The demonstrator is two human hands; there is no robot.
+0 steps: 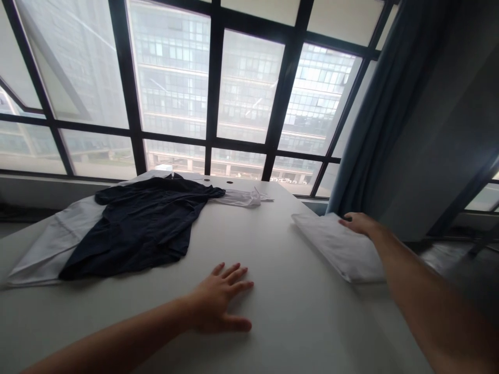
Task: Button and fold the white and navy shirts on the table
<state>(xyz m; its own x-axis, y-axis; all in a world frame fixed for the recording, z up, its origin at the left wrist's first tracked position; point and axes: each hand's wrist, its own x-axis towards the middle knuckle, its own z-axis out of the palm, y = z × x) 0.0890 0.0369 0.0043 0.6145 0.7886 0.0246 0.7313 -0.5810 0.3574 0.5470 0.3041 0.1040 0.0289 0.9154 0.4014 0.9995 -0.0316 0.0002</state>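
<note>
My left hand (220, 301) rests palm down on the white table (273, 317), fingers spread, with nothing held. Over at the right side of the table, a flat folded white garment (343, 249) lies partly beneath my outstretched right arm. My right hand (360, 223) is closed at its far right edge, the fingers curled against the fabric; a small dark spot shows between thumb and fingers, and I cannot make it out. A dark navy shirt (144, 223) is spread on the left half of the table, on top of white cloth (50, 244).
More white fabric (241, 197) lies beyond the navy shirt, near two dark round holes at the table's far end. Large black-framed windows (249, 93) stand behind the table. A blue-grey curtain (374, 130) hangs at the right, close to the table edge.
</note>
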